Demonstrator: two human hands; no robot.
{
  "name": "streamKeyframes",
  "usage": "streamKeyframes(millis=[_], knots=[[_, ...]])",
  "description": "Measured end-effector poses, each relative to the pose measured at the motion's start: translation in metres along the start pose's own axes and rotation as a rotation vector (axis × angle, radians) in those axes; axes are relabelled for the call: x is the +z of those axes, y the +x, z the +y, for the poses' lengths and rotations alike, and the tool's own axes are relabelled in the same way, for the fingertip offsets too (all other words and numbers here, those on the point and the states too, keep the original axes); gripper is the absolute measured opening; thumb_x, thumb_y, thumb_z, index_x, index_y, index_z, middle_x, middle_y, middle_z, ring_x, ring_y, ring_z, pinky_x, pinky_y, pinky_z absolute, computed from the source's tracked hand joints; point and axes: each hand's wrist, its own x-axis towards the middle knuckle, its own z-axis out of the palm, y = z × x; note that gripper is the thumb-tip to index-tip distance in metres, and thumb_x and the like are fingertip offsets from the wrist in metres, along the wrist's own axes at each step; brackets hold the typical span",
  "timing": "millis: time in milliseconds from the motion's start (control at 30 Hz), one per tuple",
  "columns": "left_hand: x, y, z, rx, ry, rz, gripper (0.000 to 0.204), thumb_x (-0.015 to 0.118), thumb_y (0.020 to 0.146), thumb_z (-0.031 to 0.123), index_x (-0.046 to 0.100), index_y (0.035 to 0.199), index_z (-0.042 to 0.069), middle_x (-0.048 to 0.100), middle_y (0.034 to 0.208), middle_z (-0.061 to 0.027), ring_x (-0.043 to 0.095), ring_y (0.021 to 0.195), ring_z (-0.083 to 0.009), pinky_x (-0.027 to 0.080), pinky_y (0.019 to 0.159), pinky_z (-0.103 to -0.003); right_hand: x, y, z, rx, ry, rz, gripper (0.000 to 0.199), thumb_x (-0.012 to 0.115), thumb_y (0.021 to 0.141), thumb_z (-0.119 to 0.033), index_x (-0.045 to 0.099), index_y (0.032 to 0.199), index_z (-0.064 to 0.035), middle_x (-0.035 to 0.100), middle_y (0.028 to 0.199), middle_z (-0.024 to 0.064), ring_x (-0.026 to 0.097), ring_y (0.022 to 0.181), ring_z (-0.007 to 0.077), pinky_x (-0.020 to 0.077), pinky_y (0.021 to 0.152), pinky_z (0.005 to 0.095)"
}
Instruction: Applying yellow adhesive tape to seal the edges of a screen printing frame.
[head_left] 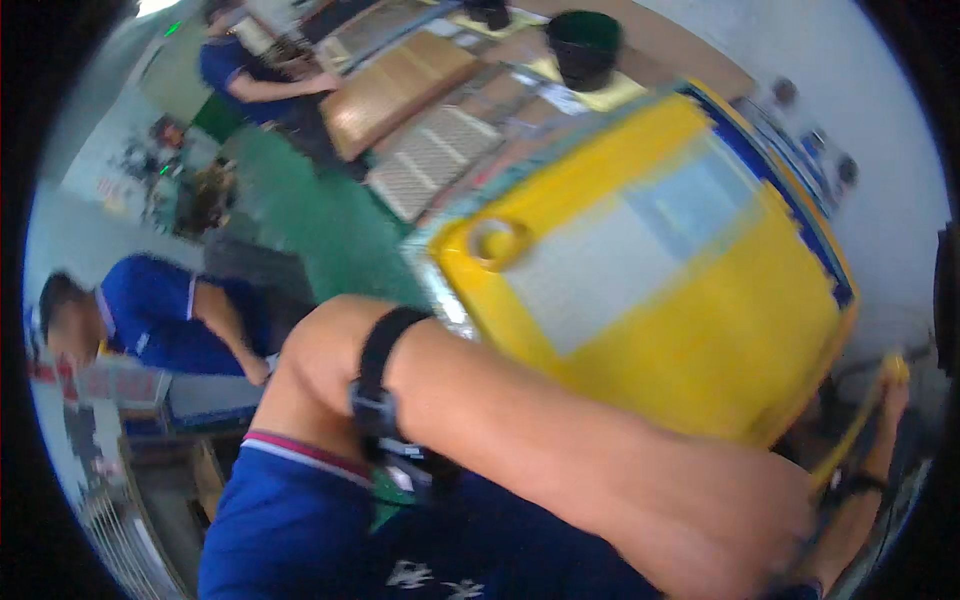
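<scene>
My left arm crosses the view. Its left hand is closed at the lower right, at the near end of a narrow yellow tape strip; its fingertips are blurred and turned away. At the far right my right hand is raised, closed on a small yellow tape roll, and the strip runs between the two hands. Beyond my left forearm lies a large framed printing screen with a yellow surface and a pale rectangular area in its middle. A ring-shaped tape roll rests on its left corner.
A dark bucket stands behind the screen on a yellow sheet. Perforated panels and a brown board lie farther back. One co-worker stands by the board; another person bends at the left.
</scene>
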Motion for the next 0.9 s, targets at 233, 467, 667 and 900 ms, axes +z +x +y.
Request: streamKeyframes(millis=[233,467,667,900], knots=[[0.179,-0.141,-0.042,-0.410,-0.092,-0.049,0.023,0.062,0.081,0.017,0.066,0.097,0.001,0.065,0.110,-0.0121,0.063,0.103,-0.0298,0.052,0.086,-0.042,0.170,-0.003,-0.181,-0.130,0.058,-0.199,0.042,0.075,0.080,-0.025,0.069,0.116,-0.0037,0.072,0.087,0.0127,0.066,0.075,0.0214,0.0515,0.069,0.0369],[0.311,-0.178,-0.032,-0.529,-0.199,-0.222,0.026,0.057,0.084,0.015,0.064,0.106,0.002,0.065,0.115,-0.0130,0.061,0.113,-0.0301,0.048,0.100,-0.042,0.231,-0.044,-0.165,-0.112,0.156,-0.222,0.046,0.077,0.079,-0.025,0.067,0.121,-0.0104,0.072,0.088,0.0100,0.066,0.078,0.0213,0.0511,0.071,0.0364],[0.325,-0.182,-0.037,-0.548,-0.286,-0.402,0.027,0.053,0.089,0.014,0.062,0.110,-0.001,0.062,0.121,-0.0162,0.058,0.118,-0.0330,0.048,0.102,-0.044,0.262,-0.029,-0.181,-0.107,0.175,-0.188,0.047,0.079,0.076,-0.029,0.067,0.117,-0.0093,0.071,0.085,0.0104,0.068,0.080,0.0267,0.0519,0.074,0.0392],[0.335,-0.185,-0.043,-0.493,-0.270,-0.496,0.037,0.049,0.094,0.019,0.056,0.123,-0.003,0.056,0.131,-0.0192,0.048,0.132,-0.0357,0.040,0.112,-0.044,0.282,-0.032,-0.195,-0.050,0.132,-0.258,0.040,0.081,0.076,-0.034,0.072,0.103,-0.0072,0.072,0.092,0.0130,0.069,0.088,0.0304,0.0526,0.080,0.0417]])
